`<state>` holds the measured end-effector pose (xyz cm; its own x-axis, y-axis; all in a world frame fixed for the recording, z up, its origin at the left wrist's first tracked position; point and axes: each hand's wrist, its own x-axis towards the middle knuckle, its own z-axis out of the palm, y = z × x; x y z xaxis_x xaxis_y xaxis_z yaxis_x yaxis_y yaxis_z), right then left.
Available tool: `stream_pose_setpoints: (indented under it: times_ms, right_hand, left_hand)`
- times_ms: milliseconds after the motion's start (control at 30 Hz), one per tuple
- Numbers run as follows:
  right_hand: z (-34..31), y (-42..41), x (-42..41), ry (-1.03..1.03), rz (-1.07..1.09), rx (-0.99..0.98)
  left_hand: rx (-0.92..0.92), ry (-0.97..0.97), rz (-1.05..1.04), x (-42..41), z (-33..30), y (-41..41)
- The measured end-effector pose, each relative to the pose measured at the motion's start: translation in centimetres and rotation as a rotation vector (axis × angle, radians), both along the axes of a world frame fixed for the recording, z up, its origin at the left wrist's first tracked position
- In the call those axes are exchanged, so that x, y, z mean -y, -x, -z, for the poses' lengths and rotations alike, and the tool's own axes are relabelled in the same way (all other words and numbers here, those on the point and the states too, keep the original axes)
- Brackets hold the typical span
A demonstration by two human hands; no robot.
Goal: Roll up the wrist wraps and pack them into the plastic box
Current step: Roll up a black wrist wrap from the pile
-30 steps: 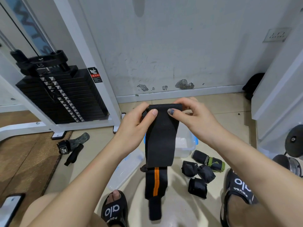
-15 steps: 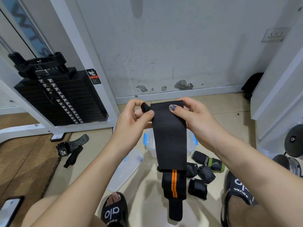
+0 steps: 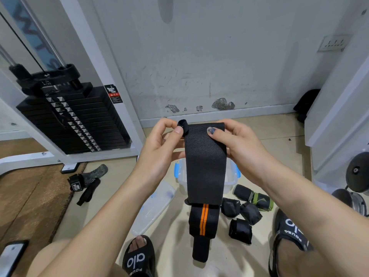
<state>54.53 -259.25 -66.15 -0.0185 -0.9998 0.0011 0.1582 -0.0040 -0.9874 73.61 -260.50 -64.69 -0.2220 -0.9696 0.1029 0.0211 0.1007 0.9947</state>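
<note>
A long black wrist wrap (image 3: pixel 205 168) with an orange stripe hangs straight down in front of me. My left hand (image 3: pixel 159 154) pinches its small thumb loop at the top left corner. My right hand (image 3: pixel 239 146) holds the top right corner, thumb on the front face. Behind the wrap, on the floor, stands the clear plastic box (image 3: pixel 231 176) with blue clips, mostly hidden. Its clear lid (image 3: pixel 153 206) lies to the left of it. Several rolled black wraps (image 3: pixel 245 214) lie on the floor right of the box, one with a green band (image 3: pixel 259 200).
A weight stack (image 3: pixel 75 118) in a white frame stands at the left. Loose black straps (image 3: pixel 85 182) lie near its foot. A phone (image 3: pixel 10 256) lies at bottom left. My sandalled feet (image 3: pixel 139 258) rest at the bottom. White equipment and round weights (image 3: pixel 357 172) are at the right.
Both hands lifted the wrap's top edge slightly and turned it flat toward me. The hanging tail shifted to the right and stopped swinging. The thumb loop now sticks up by my left thumb.
</note>
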Motion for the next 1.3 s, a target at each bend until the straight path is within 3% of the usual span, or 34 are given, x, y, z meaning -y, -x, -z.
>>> stream_pose_setpoints:
  times_ms: [300, 600, 800, 967, 1300]
  right_hand:
    - [0.3, -0.7, -0.2, 0.006, 0.005, -0.022]
    - [0.3, -1.0, -0.4, 0.02, -0.02, -0.018]
    - [0.1, -0.9, -0.5, 0.033, -0.06, -0.015]
    - [-0.1, -0.8, -0.6, 0.046, -0.089, -0.014]
    - [-0.2, -1.5, -0.9, -0.043, -0.102, 0.007]
  left_hand:
    - [0.23, 0.236, 0.017, -0.2, 0.2, -0.5]
    - [0.24, 0.245, 0.012, -0.1, 0.0, -0.4]
    - [0.173, 0.135, -0.035, 0.5, 0.2, -0.7]
    - [0.151, -0.024, 0.184, 0.6, 0.3, -0.8]
    - [0.341, 0.199, 0.084, 0.4, 0.3, -1.0]
